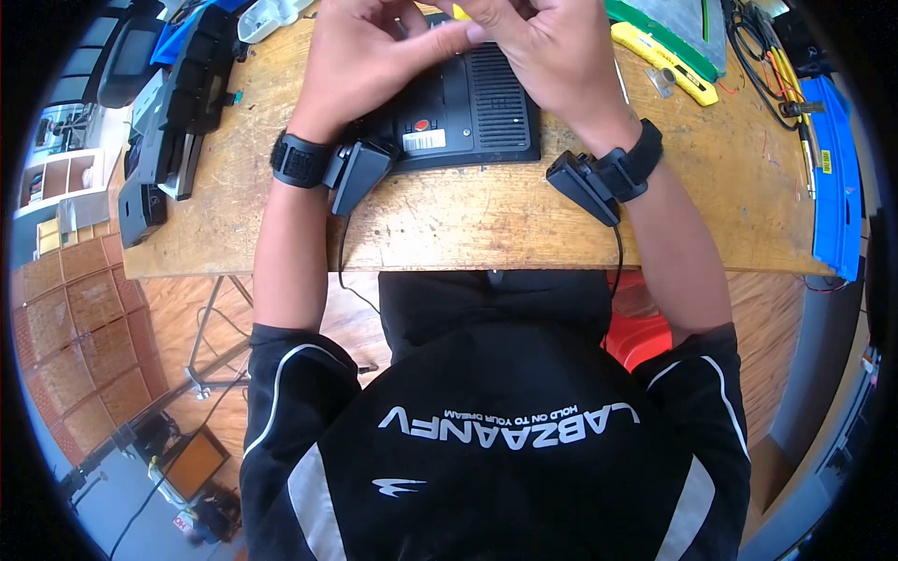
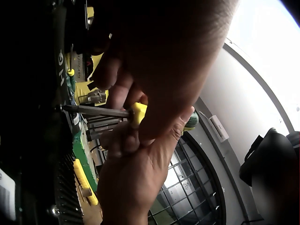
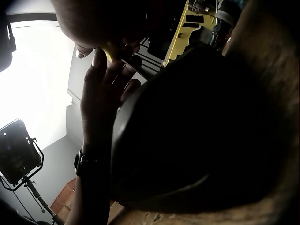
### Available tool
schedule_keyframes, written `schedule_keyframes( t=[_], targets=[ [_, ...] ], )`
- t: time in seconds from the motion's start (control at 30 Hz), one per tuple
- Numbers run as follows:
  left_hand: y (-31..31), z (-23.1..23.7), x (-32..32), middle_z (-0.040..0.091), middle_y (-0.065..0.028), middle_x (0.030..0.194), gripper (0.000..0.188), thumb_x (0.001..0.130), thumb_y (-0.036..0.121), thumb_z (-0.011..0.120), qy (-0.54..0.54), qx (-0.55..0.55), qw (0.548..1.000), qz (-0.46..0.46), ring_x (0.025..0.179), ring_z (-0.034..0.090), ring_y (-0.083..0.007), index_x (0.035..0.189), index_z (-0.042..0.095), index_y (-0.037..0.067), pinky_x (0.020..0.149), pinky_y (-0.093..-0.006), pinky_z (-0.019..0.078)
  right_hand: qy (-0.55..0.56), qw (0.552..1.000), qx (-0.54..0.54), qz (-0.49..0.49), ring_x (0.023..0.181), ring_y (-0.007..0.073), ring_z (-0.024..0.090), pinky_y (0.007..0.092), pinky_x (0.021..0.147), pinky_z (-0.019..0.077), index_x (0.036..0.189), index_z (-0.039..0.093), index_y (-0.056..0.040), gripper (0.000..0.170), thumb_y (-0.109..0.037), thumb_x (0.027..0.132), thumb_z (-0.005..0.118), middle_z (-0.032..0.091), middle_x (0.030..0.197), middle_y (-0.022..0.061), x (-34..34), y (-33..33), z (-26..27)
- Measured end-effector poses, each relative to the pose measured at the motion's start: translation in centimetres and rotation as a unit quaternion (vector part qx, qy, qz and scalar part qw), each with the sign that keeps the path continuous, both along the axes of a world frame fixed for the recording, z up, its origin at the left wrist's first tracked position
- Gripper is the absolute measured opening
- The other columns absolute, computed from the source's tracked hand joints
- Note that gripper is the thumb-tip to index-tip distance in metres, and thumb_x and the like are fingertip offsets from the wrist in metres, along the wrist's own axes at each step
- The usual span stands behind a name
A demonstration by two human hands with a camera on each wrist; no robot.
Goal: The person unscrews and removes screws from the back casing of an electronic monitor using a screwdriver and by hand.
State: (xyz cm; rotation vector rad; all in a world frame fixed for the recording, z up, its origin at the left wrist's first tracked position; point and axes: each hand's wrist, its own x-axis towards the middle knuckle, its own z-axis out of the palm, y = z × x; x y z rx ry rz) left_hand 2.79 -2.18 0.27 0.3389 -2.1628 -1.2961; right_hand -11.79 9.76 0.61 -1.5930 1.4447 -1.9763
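Note:
A black device (image 1: 449,107) lies on the wooden table in the head view, its slotted vents, white label and red sticker facing up. Over it stands a screwdriver (image 2: 138,114) with a yellow collar and a green-ended handle, its metal shaft meeting the dark panel in the left wrist view. My right hand (image 1: 557,61) grips the handle. My left hand (image 1: 360,65) closes round the screwdriver from the other side, thumb stretched toward the right thumb. In the head view the hands hide most of the tool, and the right wrist view is very dark.
A yellow utility knife (image 1: 664,64) lies right of the device, by a green-edged case (image 1: 687,33). Cables (image 1: 760,56) and a blue tray (image 1: 834,182) line the right edge. Black cases (image 1: 192,103) stand at the left; a clear container (image 1: 267,19) sits at the back.

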Motion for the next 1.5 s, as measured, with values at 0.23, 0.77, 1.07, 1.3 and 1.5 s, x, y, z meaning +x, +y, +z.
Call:
schedule_keyframes(
  t=[0.23, 0.77, 1.07, 1.3, 1.5],
  targets=[
    [-0.8, -0.2, 0.1, 0.069, 0.0025, 0.098, 0.030, 0.091, 0.005, 0.077, 0.014, 0.052, 0.999, -0.004, 0.083, 0.061, -0.0026, 0.120, 0.070, -0.001, 0.071, -0.0180, 0.0503, -0.022, 0.997, -0.013, 0.068, 0.071, 0.0060, 0.058, 0.0217, 0.062, 0.0472, 0.109, 0.068, 0.0046, 0.024, -0.016, 0.098, 0.068, 0.066, 0.084, 0.0029, -0.4, -0.9, -1.7],
    [-0.3, 0.7, 0.4, 0.070, 0.0040, 0.093, 0.022, 0.091, 0.008, 0.078, -0.016, -0.014, 0.999, 0.026, 0.073, 0.054, -0.0001, 0.111, 0.075, 0.000, 0.063, -0.0165, 0.0431, 0.030, 0.999, -0.014, 0.035, 0.073, 0.0060, 0.058, 0.0218, 0.062, 0.0463, 0.109, 0.065, 0.0063, 0.023, -0.013, 0.097, 0.067, 0.065, 0.085, 0.0029, -0.7, -0.4, -0.8],
    [-1.1, -0.3, 0.1, 0.069, 0.0047, 0.090, 0.023, 0.090, 0.009, 0.079, 0.039, -0.046, 0.998, 0.007, 0.072, 0.053, 0.0001, 0.111, 0.075, 0.000, 0.062, -0.0168, 0.0421, 0.055, 0.997, -0.049, 0.009, 0.073, 0.0065, 0.057, 0.0227, 0.062, 0.0464, 0.106, 0.065, 0.0073, 0.023, -0.013, 0.097, 0.068, 0.064, 0.086, 0.0059, -0.5, -0.6, -0.9],
    [-0.5, 0.5, 0.4, 0.068, 0.0054, 0.090, 0.022, 0.090, 0.009, 0.080, -0.024, -0.032, 0.999, 0.025, 0.070, 0.051, 0.0006, 0.109, 0.075, 0.000, 0.060, -0.0172, 0.0409, 0.092, 0.994, -0.052, 0.004, 0.073, 0.0102, 0.058, 0.0248, 0.063, 0.0472, 0.112, 0.065, 0.0084, 0.028, -0.015, 0.097, 0.068, 0.064, 0.089, 0.0083, -0.9, -0.7, -1.3],
    [-1.1, -0.2, 0.4, 0.067, 0.0061, 0.086, 0.021, 0.089, 0.010, 0.080, 0.025, -0.054, 0.998, 0.026, 0.068, 0.050, 0.0010, 0.107, 0.075, 0.001, 0.058, -0.0171, 0.0393, 0.062, 0.995, -0.080, 0.011, 0.076, 0.0121, 0.062, 0.0252, 0.065, 0.0494, 0.112, 0.065, 0.0088, 0.028, -0.015, 0.097, 0.068, 0.066, 0.091, 0.0104, -0.7, -1.1, -1.6]
  ],
)
